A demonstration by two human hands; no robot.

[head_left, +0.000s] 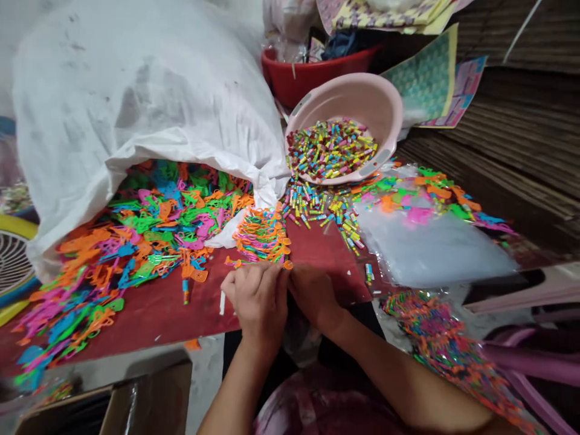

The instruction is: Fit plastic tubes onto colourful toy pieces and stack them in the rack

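My left hand [259,299] and my right hand [313,295] rest together at the near edge of a red board [154,308]. Their fingers are curled around something small that the hands hide. A small orange plastic piece [287,264] shows just above my fingertips. Right behind the hands lies a neat pile of orange and pink plastic toy shapes [261,234]. A large heap of mixed coloured plastic shapes [149,223] spills from a white sack [136,96] on the left.
A pink basin [362,99] tipped on its side holds many small coloured tubes [330,148], more scattered below it. Clear plastic bags [430,248] lie to the right, a filled bag [448,350] at the lower right, a red tub [312,72] behind, a cardboard box [149,405] below.
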